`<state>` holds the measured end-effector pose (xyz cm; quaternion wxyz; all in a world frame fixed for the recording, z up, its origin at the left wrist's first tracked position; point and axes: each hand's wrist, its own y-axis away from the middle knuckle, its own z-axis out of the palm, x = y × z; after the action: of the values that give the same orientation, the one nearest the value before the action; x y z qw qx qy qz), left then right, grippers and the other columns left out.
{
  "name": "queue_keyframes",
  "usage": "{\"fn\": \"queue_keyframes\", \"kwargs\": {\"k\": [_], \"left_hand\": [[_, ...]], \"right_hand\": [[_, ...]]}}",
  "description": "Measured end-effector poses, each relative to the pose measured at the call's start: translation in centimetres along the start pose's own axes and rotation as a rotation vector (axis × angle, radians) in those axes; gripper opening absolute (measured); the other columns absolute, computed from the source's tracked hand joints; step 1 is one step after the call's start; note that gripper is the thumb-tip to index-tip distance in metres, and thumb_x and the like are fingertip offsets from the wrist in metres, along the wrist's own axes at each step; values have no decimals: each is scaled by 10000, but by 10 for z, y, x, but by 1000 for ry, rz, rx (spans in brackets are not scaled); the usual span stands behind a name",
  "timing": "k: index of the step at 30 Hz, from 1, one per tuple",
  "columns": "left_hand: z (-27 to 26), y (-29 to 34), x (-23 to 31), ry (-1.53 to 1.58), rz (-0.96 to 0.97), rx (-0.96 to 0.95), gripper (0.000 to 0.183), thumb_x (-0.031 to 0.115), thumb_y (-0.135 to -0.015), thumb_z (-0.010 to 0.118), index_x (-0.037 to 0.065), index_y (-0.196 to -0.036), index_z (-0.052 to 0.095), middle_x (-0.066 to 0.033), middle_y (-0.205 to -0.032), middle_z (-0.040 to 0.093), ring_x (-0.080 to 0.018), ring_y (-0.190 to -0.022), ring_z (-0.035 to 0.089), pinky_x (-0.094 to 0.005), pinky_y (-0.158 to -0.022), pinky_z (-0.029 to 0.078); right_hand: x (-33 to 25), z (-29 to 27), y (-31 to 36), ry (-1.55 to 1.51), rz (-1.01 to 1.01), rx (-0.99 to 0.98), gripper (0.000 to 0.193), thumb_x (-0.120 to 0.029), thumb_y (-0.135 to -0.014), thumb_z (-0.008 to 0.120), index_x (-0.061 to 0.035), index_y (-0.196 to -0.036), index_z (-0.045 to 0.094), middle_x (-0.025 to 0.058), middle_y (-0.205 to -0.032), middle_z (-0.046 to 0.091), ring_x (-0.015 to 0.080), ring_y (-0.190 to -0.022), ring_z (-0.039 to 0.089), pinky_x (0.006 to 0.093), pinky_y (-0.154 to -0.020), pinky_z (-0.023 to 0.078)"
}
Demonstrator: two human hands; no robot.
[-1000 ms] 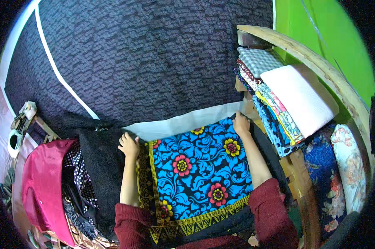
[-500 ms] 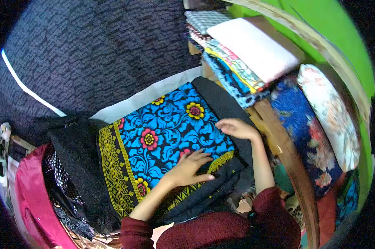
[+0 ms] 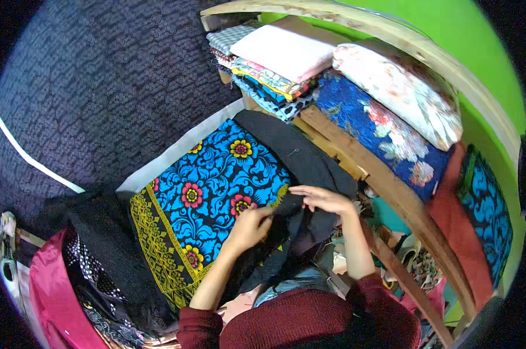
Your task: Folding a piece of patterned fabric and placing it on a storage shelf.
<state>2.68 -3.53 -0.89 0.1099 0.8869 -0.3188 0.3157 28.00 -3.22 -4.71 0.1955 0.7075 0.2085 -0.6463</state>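
Note:
A folded batik-style cloth (image 3: 207,186) lies before me, blue scrollwork on black with red and yellow flowers and a yellow patterned border on its left side. My left hand (image 3: 249,230) is at its near right edge, with the fingers curled closed on the cloth; the fingertips are partly hidden. My right hand (image 3: 327,200) reaches in from the right, palm down, with its fingers stretched out against the black turned-up part of the cloth. Plain black fabric (image 3: 318,154) lies under and beyond the cloth on the right.
At the left hang black fabric (image 3: 103,244) and a shiny pink cloth (image 3: 56,291). On a wooden shelf (image 3: 385,174) at the right lie a white folded cloth (image 3: 286,46), a blue floral cloth (image 3: 379,128) and a white floral roll (image 3: 397,93). A dark patterned curtain (image 3: 117,75) hangs behind.
My view has turned to the right. My left hand has gone from lying spread on the cloth to curled at its edge. My right hand has moved nearer to it, toward me.

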Motion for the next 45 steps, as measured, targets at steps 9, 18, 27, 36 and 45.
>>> {"fn": "queue_keyframes", "kwargs": {"k": [9,18,27,36,45], "left_hand": [[-1,15,-29,538,59,277,247,6,-823,430,-48,-1035,546,-92,-994,601,-163,-962,534,-264,-863,385],[0,29,1,420,319,173,391,-21,-720,588,35,-1104,544,-116,-1194,526,-296,-1218,376,-373,-999,291],[33,86,21,-301,129,-19,931,389,-569,757,186,-1343,281,-156,-1411,196,-369,-1295,177,-569,-1010,130],[63,112,6,-434,-11,24,933,300,-575,744,202,-1357,246,-141,-1419,167,-366,-1300,157,-638,-961,129],[25,166,-9,-462,-345,385,516,461,-793,527,183,-1225,480,-91,-1372,311,-375,-1290,176,-641,-970,30]], "right_hand": [[-18,7,-27,174,-11,-72,468,-187,-762,670,-46,-1171,490,18,-997,544,71,-845,496,205,-707,408],[-31,34,-1,285,-256,469,163,8,-658,627,-27,-782,528,-40,-707,486,43,-657,441,184,-585,353],[24,38,73,561,-137,974,218,104,-658,457,-38,-772,576,40,-689,464,107,-582,432,239,-538,355],[9,60,44,762,69,1043,335,-237,-767,611,-67,-1049,549,91,-907,574,277,-853,527,360,-784,416],[-9,69,37,1044,413,940,408,-82,-699,599,-116,-1101,537,70,-1067,525,260,-1055,440,433,-867,312]]}}
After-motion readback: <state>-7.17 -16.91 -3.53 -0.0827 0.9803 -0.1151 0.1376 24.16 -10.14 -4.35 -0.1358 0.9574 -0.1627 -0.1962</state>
